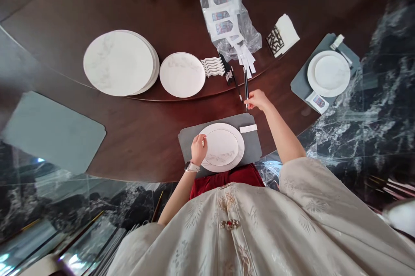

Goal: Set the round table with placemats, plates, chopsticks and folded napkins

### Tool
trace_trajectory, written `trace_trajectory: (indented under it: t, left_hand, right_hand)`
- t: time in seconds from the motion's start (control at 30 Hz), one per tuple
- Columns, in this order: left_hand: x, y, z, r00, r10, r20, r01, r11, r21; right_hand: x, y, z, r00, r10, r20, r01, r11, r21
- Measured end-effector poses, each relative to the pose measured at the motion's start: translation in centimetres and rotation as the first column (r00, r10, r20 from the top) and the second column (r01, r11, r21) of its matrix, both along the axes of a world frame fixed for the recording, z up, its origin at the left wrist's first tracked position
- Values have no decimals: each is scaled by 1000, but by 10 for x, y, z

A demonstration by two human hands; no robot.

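Observation:
My right hand [257, 100] is shut on a slim black chopstick [246, 88], which points away from me over the dark wood table. My left hand [199, 148], with a wristwatch [192, 166], lies over a small white plate [221, 147]. That plate sits on a larger white plate [235, 138], and my fingers hide part of both. Below them is a grey placemat [188, 142]. A white paper strip [248, 128] lies on the mat's right side. Further off are several black chopsticks [227, 68] beside white wavy chopstick rests [210, 67].
A stack of marble-patterned plates [119, 63] and a single plate [182, 74] lie on a raised glass turntable [181, 99]. A plastic bag of printed cards [230, 17] and folded napkins [287, 34] sit beyond. Another place setting [329, 73] lies right; a bare mat [53, 131] lies left.

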State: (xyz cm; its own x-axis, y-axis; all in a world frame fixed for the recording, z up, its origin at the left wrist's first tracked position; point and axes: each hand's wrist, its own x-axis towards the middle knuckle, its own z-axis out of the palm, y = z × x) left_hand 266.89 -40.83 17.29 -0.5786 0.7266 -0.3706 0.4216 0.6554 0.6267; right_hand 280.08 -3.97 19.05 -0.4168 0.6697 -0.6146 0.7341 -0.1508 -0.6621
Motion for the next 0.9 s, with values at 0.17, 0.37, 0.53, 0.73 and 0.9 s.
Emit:
trace_trajectory:
  t: [0.17,0.37,0.53,0.73,0.9]
  left_hand:
    - [44,108,-7,901,-24,433,-51,986,161]
    - [48,274,-23,284,165,944,-419,908,-33]
    - [21,308,-33,436,59,898,-429,891,150]
    - [47,226,-52,850,-234,471,177,971,161]
    - [78,169,-57,864,-496,84,481,863,154]
  right_hand:
    - [123,-122,-25,999,-30,-46,34,995,94]
    - [171,-189,-62,989,-103,107,87,986,144]
    - [172,-196,-62,976,146,161,-154,987,37]
    - [170,-212,-61,877,296,378,-324,946,13]
    - [168,-233,-54,824,207,528,-272,961,48]
